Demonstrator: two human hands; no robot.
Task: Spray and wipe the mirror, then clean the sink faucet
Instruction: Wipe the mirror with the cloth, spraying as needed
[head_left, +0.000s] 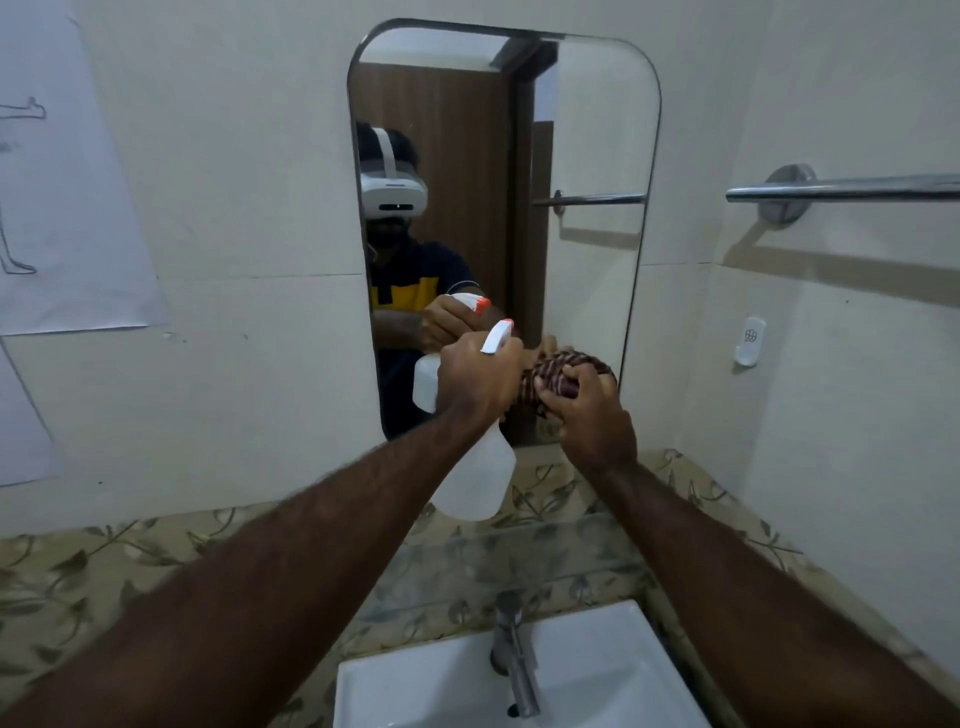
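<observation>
A tall mirror (587, 130) with rounded corners hangs on the wall above the sink. My left hand (475, 379) grips the neck of a white spray bottle (475, 478) whose orange-tipped nozzle points toward the glass. My right hand (592, 415) holds a bunched maroon striped cloth (558, 376) close to the mirror's lower edge, right beside the bottle's nozzle. Below, a chrome faucet (511, 654) stands over the white sink (597, 670).
A glass shelf (519, 551) spans the leaf-patterned tile band under the mirror. A chrome towel bar (841, 189) juts from the right wall, with a small white hook (749, 340) below it. Paper sheets (57, 182) hang on the left wall.
</observation>
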